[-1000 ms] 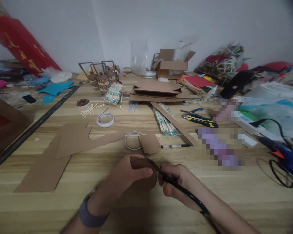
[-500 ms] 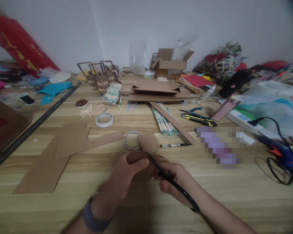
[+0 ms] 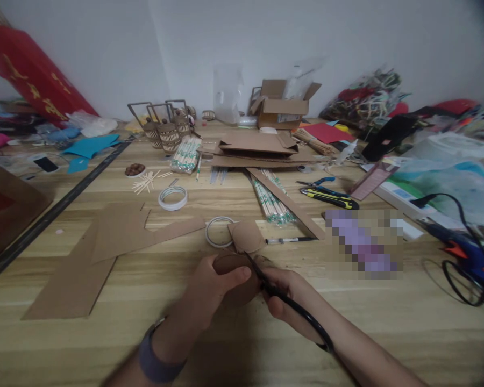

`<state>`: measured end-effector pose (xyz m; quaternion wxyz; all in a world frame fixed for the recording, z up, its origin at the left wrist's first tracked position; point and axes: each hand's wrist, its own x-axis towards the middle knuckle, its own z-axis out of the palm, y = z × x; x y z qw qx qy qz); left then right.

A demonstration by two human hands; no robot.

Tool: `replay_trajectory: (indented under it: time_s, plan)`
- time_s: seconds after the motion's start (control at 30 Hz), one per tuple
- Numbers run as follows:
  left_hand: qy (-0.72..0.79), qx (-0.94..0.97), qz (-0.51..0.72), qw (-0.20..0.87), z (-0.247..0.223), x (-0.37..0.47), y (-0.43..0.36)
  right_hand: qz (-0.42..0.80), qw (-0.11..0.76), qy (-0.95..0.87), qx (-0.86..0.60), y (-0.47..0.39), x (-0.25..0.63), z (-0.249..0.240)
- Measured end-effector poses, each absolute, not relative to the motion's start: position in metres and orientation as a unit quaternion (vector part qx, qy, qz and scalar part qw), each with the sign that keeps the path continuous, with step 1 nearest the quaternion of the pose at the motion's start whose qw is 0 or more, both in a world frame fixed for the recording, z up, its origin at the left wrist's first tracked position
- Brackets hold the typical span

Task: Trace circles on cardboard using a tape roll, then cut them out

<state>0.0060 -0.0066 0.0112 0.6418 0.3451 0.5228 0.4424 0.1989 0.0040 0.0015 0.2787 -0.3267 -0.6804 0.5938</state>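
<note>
My left hand (image 3: 215, 282) grips a rounded piece of brown cardboard (image 3: 242, 287), its thumb pressed on the top face. In my right hand (image 3: 292, 298) is a pair of black-handled scissors (image 3: 300, 312), the blades lying at the right edge of that cardboard. Just beyond the blade tips lies another small cardboard piece (image 3: 248, 235) with a curved outline. A roll of tape (image 3: 207, 236) rests beside it on the left, and a black pen (image 3: 288, 240) on the right.
Cut cardboard sheets (image 3: 68, 285) lie on the left of the wooden table. A second tape roll (image 3: 173, 199), packs of wrapped sticks (image 3: 268, 201), a yellow-black utility knife (image 3: 328, 199) and pliers (image 3: 318, 184) are farther back. A blue glue gun (image 3: 463, 250) with its cable lies at right.
The held cardboard has shifted and turned slightly to the right along with my left thumb. My right hand and the scissors have moved a little to the right.
</note>
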Motion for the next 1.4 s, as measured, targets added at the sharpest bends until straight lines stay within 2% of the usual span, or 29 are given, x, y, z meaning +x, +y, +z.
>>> replay_trajectory:
  time_s: [0.2, 0.73, 1.4]
  plan:
    - [0.527, 0.350, 0.438, 0.638, 0.0119, 0.0065, -0.0078, 0.623, 0.265, -0.664, -0.317, 0.0018, 0.1985, 0.0034]
    - [0.528, 0.344, 0.433, 0.644, 0.0120, 0.0056, -0.0093, 0.591, 0.280, -0.677, -0.338, -0.0012, 0.1945, 0.0093]
    - [0.501, 0.387, 0.411, 0.656, 0.0125, 0.0005, -0.0074, 0.574, 0.253, -0.695, -0.352, -0.0004, 0.1957, 0.0033]
